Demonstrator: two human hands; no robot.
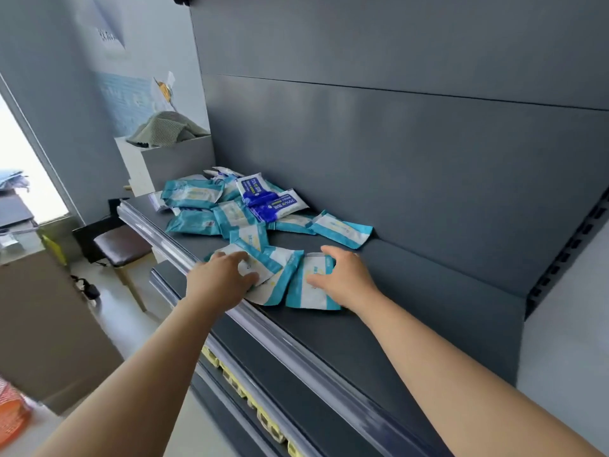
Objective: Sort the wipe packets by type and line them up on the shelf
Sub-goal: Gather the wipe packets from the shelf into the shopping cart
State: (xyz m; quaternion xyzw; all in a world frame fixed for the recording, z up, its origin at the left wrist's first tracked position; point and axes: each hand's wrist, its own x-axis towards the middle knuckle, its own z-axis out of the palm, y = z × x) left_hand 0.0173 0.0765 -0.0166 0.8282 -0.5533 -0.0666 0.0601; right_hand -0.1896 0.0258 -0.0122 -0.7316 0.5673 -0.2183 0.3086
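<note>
Several teal-and-white wipe packets [194, 194] lie in a loose heap on the dark grey shelf [362, 331], with two dark blue packets [272, 202] on top at the back. My left hand [219, 280] grips a teal packet [260, 263] at the shelf's front edge, thumb and fingers curled round it. My right hand [344, 278] rests with curved fingers on another teal packet [308, 291] lying flat beside it. One more teal packet [342, 229] lies apart toward the back panel.
The shelf has a clear plastic price rail [296, 347] along its front. A lower shelf [250, 400] with yellow tags sits below. To the left stand a white box with cloth [164, 140], a brown stool [123, 247] and an orange basket [11, 412].
</note>
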